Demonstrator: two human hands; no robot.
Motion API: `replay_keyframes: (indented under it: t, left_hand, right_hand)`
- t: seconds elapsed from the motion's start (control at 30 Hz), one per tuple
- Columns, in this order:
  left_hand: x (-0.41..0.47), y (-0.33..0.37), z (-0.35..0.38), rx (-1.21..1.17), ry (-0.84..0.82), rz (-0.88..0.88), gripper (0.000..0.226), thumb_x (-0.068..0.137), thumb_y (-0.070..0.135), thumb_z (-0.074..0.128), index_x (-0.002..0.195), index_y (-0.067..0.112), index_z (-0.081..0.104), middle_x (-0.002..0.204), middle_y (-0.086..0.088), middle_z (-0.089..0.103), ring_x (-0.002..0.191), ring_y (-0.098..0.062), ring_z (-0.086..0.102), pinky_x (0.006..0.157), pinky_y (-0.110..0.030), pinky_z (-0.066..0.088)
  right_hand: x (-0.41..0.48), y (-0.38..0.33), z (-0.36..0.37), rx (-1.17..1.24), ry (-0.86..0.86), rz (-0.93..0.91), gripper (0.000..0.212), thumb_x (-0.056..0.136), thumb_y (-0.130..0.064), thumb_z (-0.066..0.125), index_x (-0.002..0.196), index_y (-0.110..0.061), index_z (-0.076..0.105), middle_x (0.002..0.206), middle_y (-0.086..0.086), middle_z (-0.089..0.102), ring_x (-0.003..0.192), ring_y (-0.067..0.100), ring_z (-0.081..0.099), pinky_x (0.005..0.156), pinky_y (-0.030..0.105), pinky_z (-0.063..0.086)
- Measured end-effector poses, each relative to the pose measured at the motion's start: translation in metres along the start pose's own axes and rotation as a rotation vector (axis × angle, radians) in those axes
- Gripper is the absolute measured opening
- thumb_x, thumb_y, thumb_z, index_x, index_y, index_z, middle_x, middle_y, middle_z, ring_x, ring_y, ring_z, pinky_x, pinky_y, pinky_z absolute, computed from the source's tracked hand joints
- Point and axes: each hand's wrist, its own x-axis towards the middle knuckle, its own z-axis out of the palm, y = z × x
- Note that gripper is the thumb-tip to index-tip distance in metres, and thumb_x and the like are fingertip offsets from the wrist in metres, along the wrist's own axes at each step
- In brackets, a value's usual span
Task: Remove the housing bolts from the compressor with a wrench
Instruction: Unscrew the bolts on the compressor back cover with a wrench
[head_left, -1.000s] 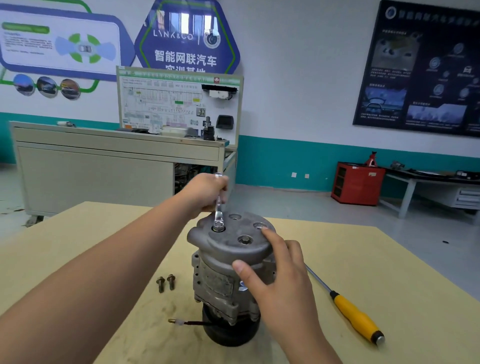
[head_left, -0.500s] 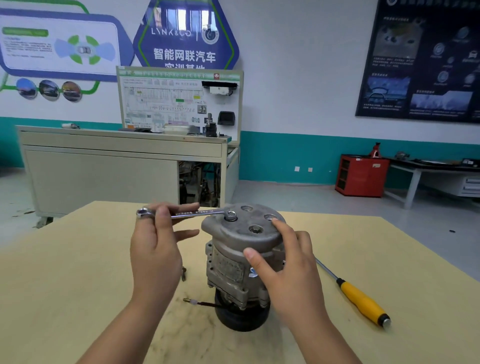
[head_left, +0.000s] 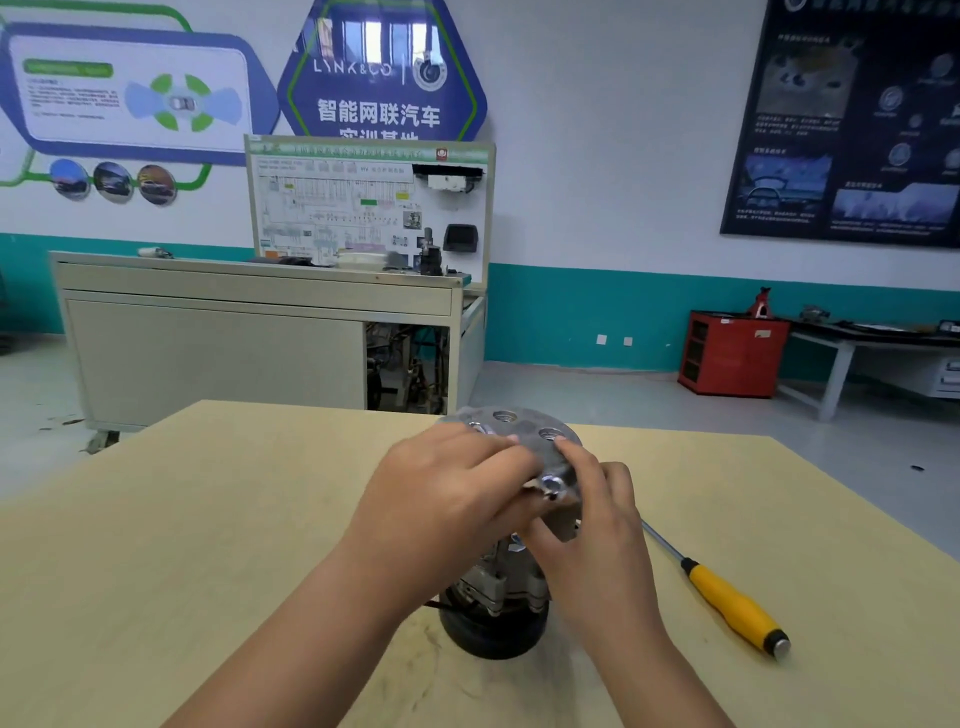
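Note:
The grey compressor stands upright on its black pulley on the wooden table. Its round top plate shows open bolt holes at the back. My left hand lies over the front of the top plate and grips the wrench. Only the wrench's shiny ring end shows, sticking out between my two hands. My right hand holds the compressor's right side, fingertips on the top edge and thumb on the front. The bolt under the wrench is hidden.
A screwdriver with a yellow handle lies on the table right of the compressor, shaft pointing at it. Beyond the table's far edge stand a grey training bench and a red cabinet.
My left hand has swung the wrench round from pointing left to the front of the top plate, next to my right hand. The loose bolts are now hidden by my left arm.

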Motion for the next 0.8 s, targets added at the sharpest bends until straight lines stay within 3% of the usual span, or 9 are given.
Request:
replay_keyframes:
  t: [0.1,0.17,0.27,0.37,0.43,0.57,0.67,0.8]
  left_hand:
    - [0.023,0.008,0.005,0.067,-0.131,-0.023,0.033,0.081,0.034,0.058,0.057,0.012,0.062,0.047,-0.003,0.053,0.04,-0.023,0.049,0.04,-0.022,0.039]
    - [0.04,0.015,0.008,0.101,-0.255,-0.055,0.031,0.074,0.033,0.064,0.053,0.011,0.059,0.042,-0.004,0.047,0.034,-0.023,0.043,0.037,-0.017,0.031]
    - [0.062,0.022,0.022,0.276,-0.43,0.037,0.035,0.09,0.031,0.056,0.061,0.014,0.046,0.049,0.0,0.035,0.04,-0.016,0.027,0.043,-0.018,0.011]
    - [0.08,0.018,0.038,0.255,-0.539,0.072,0.046,0.096,0.029,0.043,0.058,0.014,0.024,0.054,-0.001,0.026,0.045,-0.015,0.022,0.044,-0.022,0.016]
    - [0.092,0.009,0.044,0.263,-0.535,0.113,0.048,0.095,0.032,0.042,0.055,0.014,0.023,0.052,-0.001,0.028,0.045,-0.015,0.024,0.044,-0.022,0.018]
    - [0.105,-0.008,0.062,0.196,-0.624,0.116,0.049,0.092,0.037,0.044,0.05,0.015,0.032,0.051,-0.002,0.034,0.045,-0.015,0.031,0.044,-0.025,0.018]
    - [0.109,-0.025,0.078,0.004,-0.741,-0.052,0.052,0.092,0.04,0.047,0.048,0.015,0.038,0.049,-0.002,0.038,0.046,-0.015,0.034,0.045,-0.027,0.021]
    - [0.101,-0.063,0.09,-0.302,-0.835,-0.47,0.054,0.092,0.048,0.052,0.047,0.018,0.046,0.042,0.006,0.043,0.043,-0.012,0.039,0.048,-0.028,0.028]
  right_hand:
    - [0.001,0.001,0.002,0.045,-0.011,0.033,0.054,0.069,-0.056,0.056,0.119,-0.036,0.048,0.098,-0.017,0.033,0.092,0.015,0.054,0.078,0.039,0.051]
    - [0.001,0.0,0.001,0.082,-0.003,0.044,0.031,0.069,-0.052,0.061,0.093,-0.047,0.044,0.094,-0.018,0.036,0.089,0.016,0.055,0.075,0.04,0.051]
    - [0.001,-0.003,0.001,0.116,0.0,0.035,0.032,0.066,-0.051,0.061,0.081,-0.057,0.034,0.099,-0.012,0.043,0.09,0.018,0.055,0.074,0.041,0.051]
    - [0.0,-0.002,0.003,0.052,0.026,-0.003,0.039,0.068,-0.056,0.059,0.102,-0.043,0.046,0.105,-0.01,0.041,0.099,0.02,0.053,0.079,0.041,0.05]
    - [0.001,-0.001,0.003,0.023,0.039,-0.028,0.061,0.068,-0.064,0.053,0.119,-0.032,0.048,0.105,-0.011,0.038,0.103,0.018,0.051,0.084,0.041,0.048]
    - [0.001,-0.002,0.003,0.012,0.04,-0.043,0.068,0.067,-0.07,0.049,0.128,-0.04,0.043,0.101,-0.012,0.038,0.1,0.015,0.05,0.086,0.042,0.046]
    - [0.001,-0.003,0.002,-0.002,0.022,-0.047,0.073,0.067,-0.072,0.046,0.134,-0.044,0.036,0.103,-0.013,0.037,0.1,0.013,0.048,0.088,0.04,0.044]
    - [0.002,-0.006,0.001,-0.058,-0.028,-0.038,0.074,0.067,-0.076,0.04,0.134,-0.045,0.032,0.108,-0.015,0.034,0.103,0.011,0.047,0.093,0.039,0.044]
